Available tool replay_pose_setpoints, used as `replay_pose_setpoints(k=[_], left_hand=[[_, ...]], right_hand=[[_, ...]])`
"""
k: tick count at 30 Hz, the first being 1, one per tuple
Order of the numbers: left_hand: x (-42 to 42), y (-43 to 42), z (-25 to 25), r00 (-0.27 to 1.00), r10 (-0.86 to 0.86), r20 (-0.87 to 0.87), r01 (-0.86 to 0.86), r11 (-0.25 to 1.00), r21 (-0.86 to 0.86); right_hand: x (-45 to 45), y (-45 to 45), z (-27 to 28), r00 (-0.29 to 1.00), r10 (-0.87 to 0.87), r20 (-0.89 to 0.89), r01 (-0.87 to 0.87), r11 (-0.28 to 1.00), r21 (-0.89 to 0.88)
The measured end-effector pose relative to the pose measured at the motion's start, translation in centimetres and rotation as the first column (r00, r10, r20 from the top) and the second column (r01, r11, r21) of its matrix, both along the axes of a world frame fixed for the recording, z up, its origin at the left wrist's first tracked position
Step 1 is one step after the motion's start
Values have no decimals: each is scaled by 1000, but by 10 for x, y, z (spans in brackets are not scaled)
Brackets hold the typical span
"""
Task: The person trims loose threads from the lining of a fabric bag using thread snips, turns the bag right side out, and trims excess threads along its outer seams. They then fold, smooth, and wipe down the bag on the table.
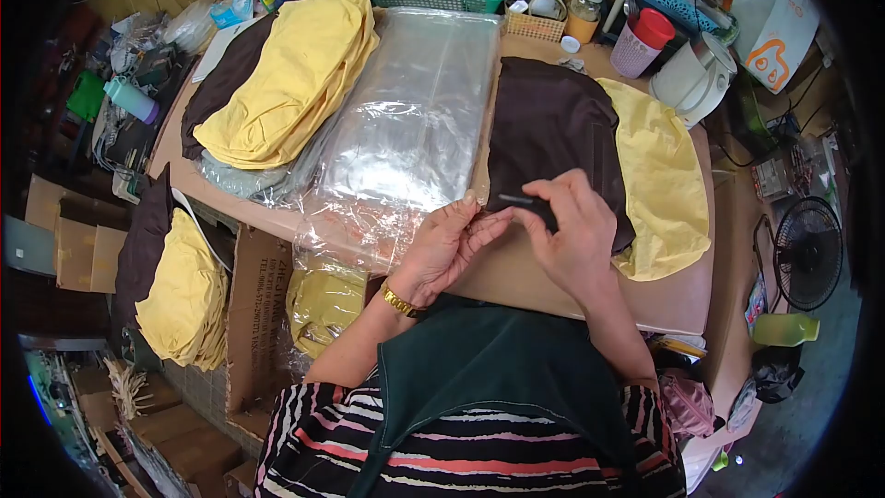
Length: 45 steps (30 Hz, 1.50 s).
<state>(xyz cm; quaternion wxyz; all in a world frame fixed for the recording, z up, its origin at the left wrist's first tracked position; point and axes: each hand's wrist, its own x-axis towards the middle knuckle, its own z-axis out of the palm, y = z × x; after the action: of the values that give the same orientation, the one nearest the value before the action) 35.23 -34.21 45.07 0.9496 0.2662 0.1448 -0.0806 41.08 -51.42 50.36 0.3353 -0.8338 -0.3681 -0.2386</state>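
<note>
A dark brown cloth piece (553,134) lies flat on the table in front of me, partly over a yellow cloth piece (659,184) that extends to its right. My left hand (447,244), with a gold watch at the wrist, pinches at the near left corner of the brown cloth. My right hand (576,231) is curled around a slim black tool (525,202), its tip pointing left towards the left fingertips. The palm and fingers hide much of this tool, so its exact kind does not show.
Clear plastic bags (415,101) lie stacked left of the brown cloth. Beyond them is a pile of yellow cloth pieces (290,83). More yellow pieces (184,295) hang beside a cardboard box (253,332). A white kettle (691,78) and a pink cup (636,46) stand at the back right.
</note>
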Motion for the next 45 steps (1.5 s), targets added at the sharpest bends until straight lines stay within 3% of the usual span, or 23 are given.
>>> replay_pose_setpoints(k=[3,12,16,19,21,22,24,25,26,28,30,34,36,39,43,45], left_hand=[[2,-1,-8,1000,10,19,-10,1000,27],[-1,0,-16,996,33,80,-38,997,68],[-2,-3,-13,997,29,71,-34,996,78],[-2,-1,-13,998,39,57,-43,996,72],[-1,3,-19,998,40,43,-42,998,51],[-1,7,-23,992,73,107,-86,989,122],[-3,14,-29,980,102,172,-134,973,187],[-3,20,-30,982,161,100,-174,976,133],[-3,26,-31,976,215,24,-217,973,83],[-2,43,-37,979,191,71,-198,971,130],[0,47,-41,968,180,177,-225,932,284],[0,36,-28,982,170,87,-189,929,318],[-2,38,-28,981,75,177,-128,943,309],[-5,34,-21,966,94,239,-180,911,370],[-9,34,-11,971,67,228,-153,910,386],[-10,33,-8,966,44,253,-140,917,373]], right_hand=[[-11,1,5,997,25,71,-18,995,-102],[-11,8,-1,980,107,167,-74,979,-191],[-13,7,-2,985,116,130,-86,973,-213],[-12,5,-1,992,126,7,-123,979,-161],[-5,1,-4,981,50,-189,-41,998,53],[2,-4,-14,965,-11,-262,33,996,79],[24,-16,-43,966,-157,-204,163,987,12],[35,-24,-67,961,-219,-171,219,975,-17],[44,-36,-92,961,-220,-169,221,975,-17],[54,-53,-129,911,-325,-253,305,945,-119],[53,-50,-122,901,-308,-306,285,951,-120],[47,-42,-98,924,-188,-333,173,982,-75],[41,-37,-85,925,-151,-348,136,988,-68],[23,-17,-51,926,-92,-365,85,996,-34],[5,7,-25,971,28,-236,-41,998,-52],[0,14,-18,974,59,-217,-101,977,-189]])
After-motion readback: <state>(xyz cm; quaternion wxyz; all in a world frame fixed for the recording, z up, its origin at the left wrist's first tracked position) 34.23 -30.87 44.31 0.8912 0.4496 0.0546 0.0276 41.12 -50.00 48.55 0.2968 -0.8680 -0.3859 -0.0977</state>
